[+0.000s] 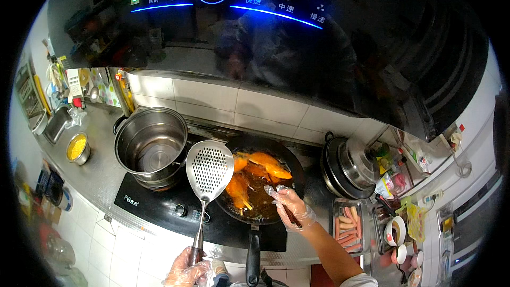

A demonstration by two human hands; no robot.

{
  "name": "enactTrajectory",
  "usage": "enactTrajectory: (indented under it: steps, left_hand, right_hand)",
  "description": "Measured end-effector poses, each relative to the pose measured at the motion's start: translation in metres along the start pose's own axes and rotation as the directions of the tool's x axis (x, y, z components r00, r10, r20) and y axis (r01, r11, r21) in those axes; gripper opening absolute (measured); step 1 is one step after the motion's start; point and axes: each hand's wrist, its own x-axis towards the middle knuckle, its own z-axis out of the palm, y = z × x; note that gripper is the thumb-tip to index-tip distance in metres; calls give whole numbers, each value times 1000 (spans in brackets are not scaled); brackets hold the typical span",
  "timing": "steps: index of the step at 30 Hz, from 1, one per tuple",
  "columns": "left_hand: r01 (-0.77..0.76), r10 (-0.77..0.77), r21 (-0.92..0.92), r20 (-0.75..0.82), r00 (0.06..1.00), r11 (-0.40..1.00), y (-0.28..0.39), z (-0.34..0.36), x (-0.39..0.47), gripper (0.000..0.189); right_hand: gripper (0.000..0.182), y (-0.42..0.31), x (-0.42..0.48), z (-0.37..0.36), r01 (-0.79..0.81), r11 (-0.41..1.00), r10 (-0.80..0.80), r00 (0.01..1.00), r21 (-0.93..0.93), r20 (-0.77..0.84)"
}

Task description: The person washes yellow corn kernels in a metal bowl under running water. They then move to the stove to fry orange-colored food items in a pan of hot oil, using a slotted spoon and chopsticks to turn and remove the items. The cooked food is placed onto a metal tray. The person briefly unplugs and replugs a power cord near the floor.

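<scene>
My left hand, in a clear plastic glove, grips the handle of a perforated stainless-steel skimmer. The skimmer's head is raised between the steel pot and the frying pan, covering part of the pan's left rim. My right hand, also gloved, is closed around dark brown chopsticks over the pan's right side; their tips cannot be made out. Several orange-coated meat pieces, seemingly chicken legs, lie in brown oil in the black frying pan. The pan's black handle points towards me.
A steel pot stands on the left burner of the black gas hob. Right of the pan are stacked lids and pans, a tray of sausages and bowls. A yellow-filled bowl sits left. The range hood overhangs.
</scene>
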Motion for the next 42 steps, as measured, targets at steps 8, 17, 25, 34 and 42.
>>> enactTrajectory:
  steps: [8,17,25,34,42]
  left_hand:
    - [12,-12,-36,-3,1000,999,2,0,-1,29]
    - [5,-3,-65,19,1000,998,1,1,3,34]
    - [-25,27,-49,38,999,998,0,-3,1,33]
    - [-21,9,117,103,995,993,-1,-10,9,53]
    - [-189,158,192,166,973,963,-19,-40,44,58]
  right_hand:
    - [10,-21,-4,-16,570,543,-643,754,-617,132]
    - [10,-67,-11,-42,301,907,-383,879,-294,-284]
    - [11,-54,-17,-71,316,937,-348,845,-146,-406]
    - [27,-62,-110,6,426,615,-628,773,-664,-86]
    - [13,23,-111,23,821,551,-833,551,-149,-41]
